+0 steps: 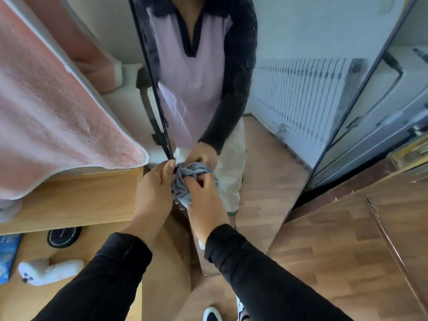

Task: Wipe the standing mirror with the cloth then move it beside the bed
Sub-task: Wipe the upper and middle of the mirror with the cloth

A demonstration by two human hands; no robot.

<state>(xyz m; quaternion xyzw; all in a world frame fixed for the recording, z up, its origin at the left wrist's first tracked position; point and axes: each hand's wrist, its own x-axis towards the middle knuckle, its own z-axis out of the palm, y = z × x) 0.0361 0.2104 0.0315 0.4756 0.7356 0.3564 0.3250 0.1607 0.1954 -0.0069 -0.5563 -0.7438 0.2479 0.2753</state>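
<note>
A tall standing mirror [289, 89] with a thin black frame fills the middle of the head view and reflects a person in a lilac top. My left hand [152, 188] grips the mirror's left frame edge low down. My right hand [203, 200] is closed on a crumpled grey-blue cloth [185, 179] pressed against the glass right next to that edge. The bed [46, 107], under a pink blanket, lies at the left, touching close to the mirror's left side.
A light wooden bed base [81, 200] runs under the blanket. On the floor at lower left lie a white slipper [48, 271], a round black disc [63, 236] and a blue item [8, 256]. Wood flooring [347, 251] stretches to the right. A dark-framed door stands right of the mirror.
</note>
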